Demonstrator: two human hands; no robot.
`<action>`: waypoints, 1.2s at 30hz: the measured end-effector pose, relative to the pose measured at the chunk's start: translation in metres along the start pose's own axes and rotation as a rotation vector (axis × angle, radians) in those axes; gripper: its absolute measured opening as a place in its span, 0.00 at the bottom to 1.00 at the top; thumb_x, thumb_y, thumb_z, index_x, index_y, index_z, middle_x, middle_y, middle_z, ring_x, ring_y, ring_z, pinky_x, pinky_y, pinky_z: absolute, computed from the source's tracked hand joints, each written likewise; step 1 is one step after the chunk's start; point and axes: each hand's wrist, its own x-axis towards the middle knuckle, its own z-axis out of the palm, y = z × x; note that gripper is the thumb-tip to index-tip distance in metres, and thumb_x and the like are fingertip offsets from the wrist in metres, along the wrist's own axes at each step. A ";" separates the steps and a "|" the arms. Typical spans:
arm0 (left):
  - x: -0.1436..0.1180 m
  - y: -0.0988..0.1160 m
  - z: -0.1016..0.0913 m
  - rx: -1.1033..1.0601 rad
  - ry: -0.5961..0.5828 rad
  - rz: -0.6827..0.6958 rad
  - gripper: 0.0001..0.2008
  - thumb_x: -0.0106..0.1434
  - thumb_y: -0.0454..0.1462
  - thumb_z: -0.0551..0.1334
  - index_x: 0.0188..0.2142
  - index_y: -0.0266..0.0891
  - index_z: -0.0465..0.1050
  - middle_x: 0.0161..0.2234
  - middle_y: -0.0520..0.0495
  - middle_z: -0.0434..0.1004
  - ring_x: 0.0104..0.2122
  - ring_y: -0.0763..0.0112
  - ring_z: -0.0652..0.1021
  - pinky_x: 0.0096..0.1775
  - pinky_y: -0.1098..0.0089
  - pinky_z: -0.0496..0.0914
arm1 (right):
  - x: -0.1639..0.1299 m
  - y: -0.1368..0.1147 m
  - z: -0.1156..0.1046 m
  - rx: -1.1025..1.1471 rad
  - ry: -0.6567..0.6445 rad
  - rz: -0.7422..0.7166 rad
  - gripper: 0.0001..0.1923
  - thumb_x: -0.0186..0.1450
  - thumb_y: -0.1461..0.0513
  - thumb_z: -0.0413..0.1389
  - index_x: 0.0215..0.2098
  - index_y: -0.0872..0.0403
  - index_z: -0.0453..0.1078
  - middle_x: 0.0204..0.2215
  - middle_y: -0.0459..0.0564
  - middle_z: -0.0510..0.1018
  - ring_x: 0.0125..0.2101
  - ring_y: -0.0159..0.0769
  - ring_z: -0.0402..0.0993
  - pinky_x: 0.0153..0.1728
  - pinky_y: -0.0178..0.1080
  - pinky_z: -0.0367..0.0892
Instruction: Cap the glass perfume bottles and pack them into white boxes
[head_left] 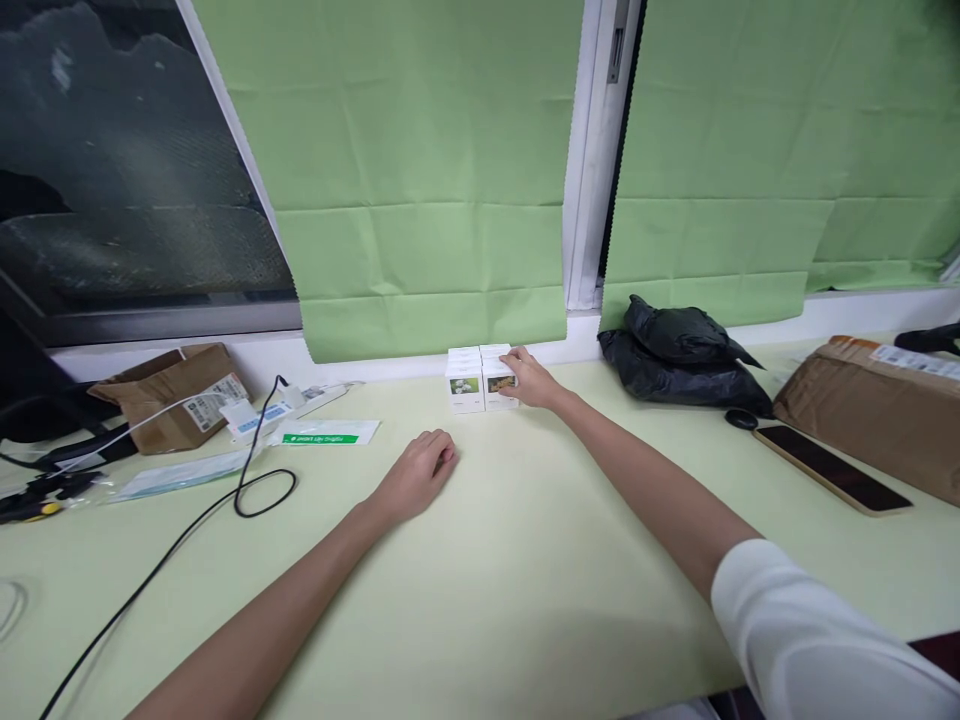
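Two side-by-side rows of small white boxes stand against the far edge of the table, below the green curtain. The front left white box (466,393) bears a picture of white shapes on green. An orange-brown picture marks the front right white box (493,394). My right hand (531,378) grips this right box, with fingers on its top and the thumb at its front face. My left hand (421,474) rests on the table, nearer to me and left of the boxes, its fingers curled in with nothing visible in them.
At left lie an open cardboard box (176,395), a black cable (247,490), a power strip (322,397) and flat packets (330,432). To the right are a black plastic bag (671,360), a phone (832,468), a round black object (741,419) and a brown parcel (874,410).
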 end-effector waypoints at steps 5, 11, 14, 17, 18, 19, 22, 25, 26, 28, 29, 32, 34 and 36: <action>0.000 0.001 0.000 -0.009 0.007 0.011 0.09 0.75 0.39 0.53 0.36 0.44 0.61 0.34 0.49 0.70 0.36 0.62 0.70 0.42 0.61 0.66 | -0.001 0.001 -0.007 0.028 -0.026 0.011 0.31 0.60 0.63 0.68 0.59 0.51 0.64 0.58 0.55 0.66 0.56 0.48 0.70 0.59 0.50 0.67; 0.000 0.002 -0.001 -0.018 0.026 0.013 0.09 0.74 0.38 0.53 0.35 0.44 0.62 0.34 0.49 0.71 0.35 0.62 0.70 0.41 0.60 0.66 | -0.009 -0.002 -0.013 0.079 -0.049 0.006 0.38 0.57 0.60 0.70 0.62 0.49 0.62 0.55 0.53 0.67 0.54 0.46 0.70 0.56 0.48 0.68; 0.000 0.003 -0.001 -0.017 0.022 0.008 0.08 0.74 0.38 0.53 0.35 0.44 0.63 0.34 0.49 0.71 0.36 0.62 0.71 0.41 0.60 0.67 | -0.016 -0.006 -0.021 0.088 -0.090 -0.026 0.33 0.56 0.60 0.70 0.58 0.52 0.68 0.51 0.53 0.68 0.52 0.48 0.70 0.55 0.47 0.69; 0.000 0.002 -0.001 -0.020 0.012 0.002 0.09 0.75 0.39 0.53 0.35 0.44 0.62 0.34 0.49 0.71 0.36 0.62 0.71 0.42 0.60 0.67 | -0.026 -0.010 -0.031 0.097 -0.124 -0.039 0.29 0.56 0.58 0.70 0.54 0.53 0.70 0.47 0.52 0.73 0.48 0.48 0.72 0.50 0.46 0.69; 0.000 0.001 -0.001 -0.024 0.009 0.001 0.09 0.75 0.39 0.53 0.35 0.44 0.62 0.34 0.49 0.71 0.36 0.62 0.71 0.42 0.60 0.67 | -0.030 -0.012 -0.035 0.104 -0.136 -0.041 0.29 0.57 0.58 0.70 0.54 0.52 0.70 0.46 0.52 0.74 0.46 0.47 0.73 0.48 0.45 0.69; 0.001 0.001 0.000 -0.028 0.009 -0.001 0.09 0.75 0.40 0.53 0.35 0.44 0.62 0.34 0.49 0.71 0.36 0.62 0.71 0.42 0.60 0.67 | -0.033 -0.013 -0.038 0.112 -0.147 -0.042 0.28 0.57 0.57 0.69 0.54 0.52 0.69 0.46 0.51 0.76 0.45 0.47 0.73 0.46 0.44 0.69; 0.002 -0.001 0.001 -0.038 0.016 -0.012 0.09 0.74 0.40 0.54 0.35 0.44 0.62 0.34 0.49 0.71 0.36 0.62 0.71 0.41 0.61 0.67 | -0.041 -0.017 -0.044 0.160 -0.180 -0.042 0.29 0.57 0.55 0.70 0.53 0.51 0.68 0.47 0.49 0.78 0.44 0.44 0.75 0.43 0.41 0.69; 0.003 0.000 0.003 -0.058 0.016 -0.033 0.09 0.74 0.41 0.55 0.35 0.44 0.62 0.35 0.49 0.72 0.37 0.62 0.72 0.42 0.61 0.67 | -0.042 -0.018 -0.043 0.313 -0.229 -0.011 0.28 0.57 0.55 0.71 0.52 0.51 0.69 0.47 0.48 0.80 0.45 0.44 0.76 0.43 0.41 0.70; 0.004 0.001 0.004 -0.068 0.012 -0.044 0.09 0.74 0.41 0.55 0.36 0.44 0.62 0.36 0.48 0.72 0.37 0.62 0.73 0.42 0.61 0.68 | -0.041 -0.018 -0.042 0.362 -0.239 0.000 0.29 0.56 0.55 0.71 0.52 0.51 0.69 0.47 0.47 0.80 0.46 0.44 0.76 0.44 0.41 0.71; 0.005 0.002 0.006 -0.095 -0.005 -0.072 0.07 0.74 0.42 0.56 0.38 0.44 0.64 0.39 0.48 0.73 0.40 0.61 0.74 0.43 0.60 0.69 | -0.039 -0.016 -0.038 0.421 -0.240 0.017 0.29 0.56 0.56 0.72 0.52 0.51 0.68 0.47 0.48 0.80 0.47 0.45 0.76 0.45 0.42 0.72; 0.006 0.003 0.007 -0.111 -0.017 -0.088 0.06 0.73 0.43 0.57 0.40 0.44 0.65 0.41 0.47 0.74 0.42 0.60 0.75 0.44 0.60 0.70 | -0.038 -0.015 -0.035 0.435 -0.238 0.021 0.29 0.56 0.56 0.72 0.52 0.51 0.68 0.47 0.48 0.80 0.47 0.45 0.77 0.45 0.43 0.73; 0.012 0.005 0.008 -0.158 -0.053 -0.114 0.09 0.73 0.44 0.58 0.49 0.46 0.67 0.48 0.46 0.74 0.46 0.60 0.76 0.47 0.59 0.71 | -0.037 -0.013 -0.031 0.477 -0.239 0.028 0.29 0.58 0.55 0.70 0.53 0.51 0.66 0.47 0.49 0.81 0.47 0.45 0.78 0.44 0.43 0.74; 0.019 0.006 0.009 -0.183 -0.048 -0.112 0.14 0.72 0.45 0.59 0.54 0.47 0.65 0.52 0.45 0.74 0.47 0.60 0.76 0.48 0.58 0.72 | -0.038 -0.011 -0.029 0.493 -0.244 0.027 0.29 0.60 0.56 0.70 0.54 0.51 0.65 0.48 0.50 0.81 0.47 0.45 0.78 0.45 0.43 0.75; 0.026 0.007 0.012 -0.202 -0.017 -0.114 0.17 0.72 0.45 0.59 0.58 0.47 0.63 0.54 0.44 0.73 0.47 0.60 0.76 0.47 0.58 0.73 | -0.039 -0.010 -0.029 0.494 -0.243 0.032 0.30 0.59 0.56 0.70 0.55 0.51 0.64 0.49 0.50 0.80 0.48 0.46 0.78 0.45 0.45 0.75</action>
